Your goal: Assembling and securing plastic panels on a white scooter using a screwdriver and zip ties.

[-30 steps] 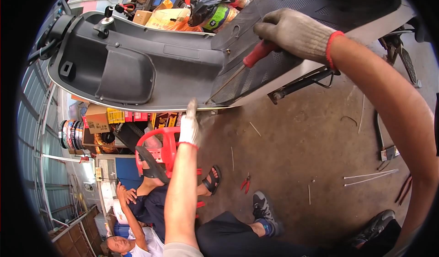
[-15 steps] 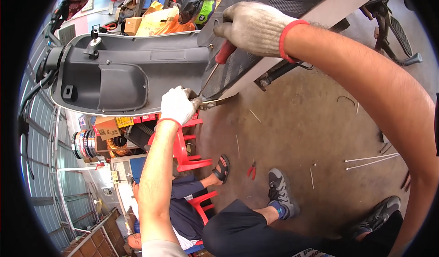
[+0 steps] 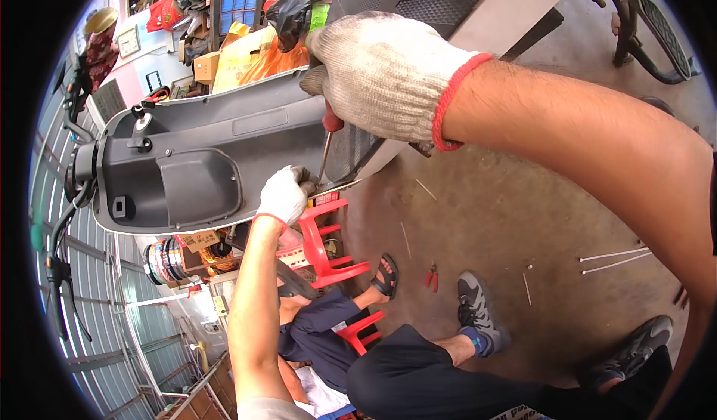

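Fingers of the right hand [image 3: 392, 76] clasp the red-handled screwdriver [image 3: 332, 120], likely light, stiff and best held there; it slants to the scooter leg shield's [image 3: 269, 140] near edge. By that edge, the left hand's [image 3: 284, 196] fingers curl, grip unclear.

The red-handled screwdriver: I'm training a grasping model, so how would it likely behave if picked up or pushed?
The screwdriver should stay stiff, since its thin shaft looks straight and metallic. Its thicker handle appears rounded, so it might roll if laid down and pushed.
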Available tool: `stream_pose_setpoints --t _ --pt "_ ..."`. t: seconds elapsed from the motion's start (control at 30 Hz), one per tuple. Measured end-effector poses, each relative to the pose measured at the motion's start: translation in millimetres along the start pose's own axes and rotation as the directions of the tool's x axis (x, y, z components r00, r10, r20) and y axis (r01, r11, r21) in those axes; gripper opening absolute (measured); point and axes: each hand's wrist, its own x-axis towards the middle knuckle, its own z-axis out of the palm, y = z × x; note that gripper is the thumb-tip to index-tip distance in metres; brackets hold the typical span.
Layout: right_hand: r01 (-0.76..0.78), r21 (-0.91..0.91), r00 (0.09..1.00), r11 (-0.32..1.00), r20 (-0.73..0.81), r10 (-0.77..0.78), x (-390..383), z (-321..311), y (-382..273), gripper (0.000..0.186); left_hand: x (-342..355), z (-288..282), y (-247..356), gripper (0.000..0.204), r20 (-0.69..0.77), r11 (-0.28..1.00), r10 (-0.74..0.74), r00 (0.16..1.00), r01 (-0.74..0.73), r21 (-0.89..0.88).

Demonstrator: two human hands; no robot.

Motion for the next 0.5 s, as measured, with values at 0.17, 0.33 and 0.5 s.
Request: stream_pose_setpoints --t 0.17,0.33,0.5 --pt "0.055 -0.068 0.995 0.996 -0.079 -0.06 -9 -9 5 0.026 4 -9 -5 0.018 -0.044 0.997 0.011 0.999 -0.014 -0.076" --pt "0.172 -0.037 0.953 0.984 -0.246 -0.176 -21 -8 9 0.027 1 -11 7 0.022 -0.06 1.0 0.015 0.998 -0.016 -0.021" --pt "0.252 -0.081 0.937 0.964 -0.228 -0.264 -22 -4 13 0.024 1 0 4 0.024 -0.051 0.997 0.056 0.997 -0.054 0.047"
